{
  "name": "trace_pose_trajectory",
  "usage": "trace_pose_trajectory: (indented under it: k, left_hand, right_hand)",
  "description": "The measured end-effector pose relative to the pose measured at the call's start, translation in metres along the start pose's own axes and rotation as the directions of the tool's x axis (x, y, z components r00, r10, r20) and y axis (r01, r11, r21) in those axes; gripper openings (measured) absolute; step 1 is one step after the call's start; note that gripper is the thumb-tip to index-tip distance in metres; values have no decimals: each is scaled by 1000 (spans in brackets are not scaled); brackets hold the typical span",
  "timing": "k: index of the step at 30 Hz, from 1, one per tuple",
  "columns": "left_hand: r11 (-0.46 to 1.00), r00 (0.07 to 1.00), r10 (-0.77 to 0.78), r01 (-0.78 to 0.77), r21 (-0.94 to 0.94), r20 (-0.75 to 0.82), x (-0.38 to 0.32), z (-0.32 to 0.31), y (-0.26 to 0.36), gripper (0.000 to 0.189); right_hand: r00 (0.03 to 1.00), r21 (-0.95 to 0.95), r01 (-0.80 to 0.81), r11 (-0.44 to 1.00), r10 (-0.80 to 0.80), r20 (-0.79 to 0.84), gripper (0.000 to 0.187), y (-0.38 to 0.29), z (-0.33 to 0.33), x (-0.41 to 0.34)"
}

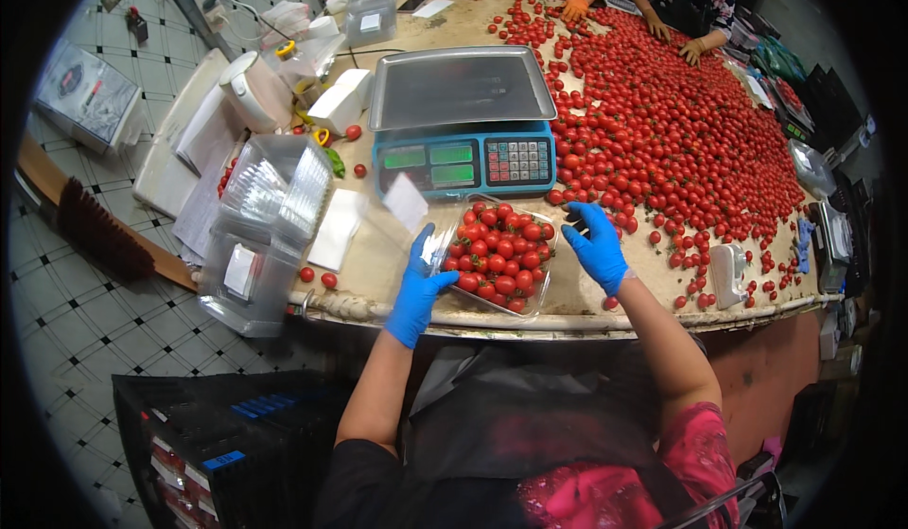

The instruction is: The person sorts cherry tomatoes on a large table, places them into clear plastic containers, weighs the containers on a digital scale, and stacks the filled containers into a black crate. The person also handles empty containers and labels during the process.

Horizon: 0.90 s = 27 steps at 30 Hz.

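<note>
In front of me a clear plastic clamshell box (543, 293) stands on the table, filled with red cherry tomatoes (502, 248). My left hand (416, 295), in a blue glove, grips the box's left side, its thumb over the near left corner and its fingers at the raised lid (441, 239). A white paper slip (406, 202) shows by that lid; whether it is attached I cannot tell. Just right of the box, my blue-gloved right hand (597, 251) is raised with fingers apart and nothing visible in it. Directly behind the box sits a blue digital scale (464, 163) with a bare steel pan.
Loose cherry tomatoes (660, 138) cover the table's right side. Stacked clamshell boxes (273, 188), white paper pads (338, 229) and a kettle (255, 90) stand left. A white dispenser (728, 275) is at right. Co-workers' gloved hands (576, 8) are across the table.
</note>
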<state>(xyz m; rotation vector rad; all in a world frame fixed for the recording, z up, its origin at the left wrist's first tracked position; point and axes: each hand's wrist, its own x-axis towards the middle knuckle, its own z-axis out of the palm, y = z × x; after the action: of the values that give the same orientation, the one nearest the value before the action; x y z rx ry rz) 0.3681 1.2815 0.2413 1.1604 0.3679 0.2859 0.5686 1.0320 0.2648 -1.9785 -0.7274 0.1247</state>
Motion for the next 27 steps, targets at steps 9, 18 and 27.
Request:
trace_pose_trajectory:
  k: [9,18,27]
  left_hand:
    - [774,942,334,-252,580,-38,-31,10,34,81]
    - [650,877,342,-480,589,338,-15,77,14,59]
    - [474,822,566,-388,790,64,-25,106,-45,67]
  right_hand:
    - [938,127,-269,955,230,259,18,26,27,43]
    - [868,397,-490,776,475,142,21,50,-18,-17]
    - [810,366,-586,723,526,259,38,25,-42,-47]
